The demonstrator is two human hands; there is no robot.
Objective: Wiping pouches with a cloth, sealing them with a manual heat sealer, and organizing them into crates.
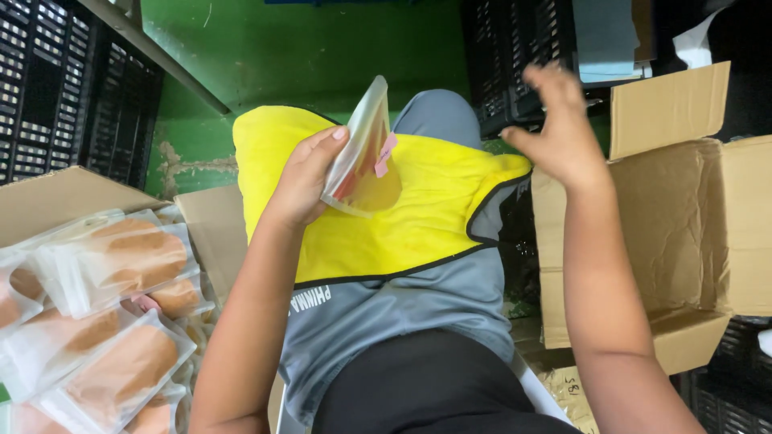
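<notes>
The left hand (301,181) pinches a clear plastic pouch (363,153) by its near edge, thumb on top and fingers behind, holding it upright over a yellow cloth (434,217) spread across the lap; a small pink tag (384,155) shows on the pouch. The right hand (563,128) hangs free on the right, fingers loosely spread, holding nothing, just above an open cardboard box (708,233); at near left lies a pile of filled pouches (104,321) in another carton (56,201). The pouch is held at one edge only, so it could well sag or slide from the thumb; slick film would cause it, I judge.
</notes>
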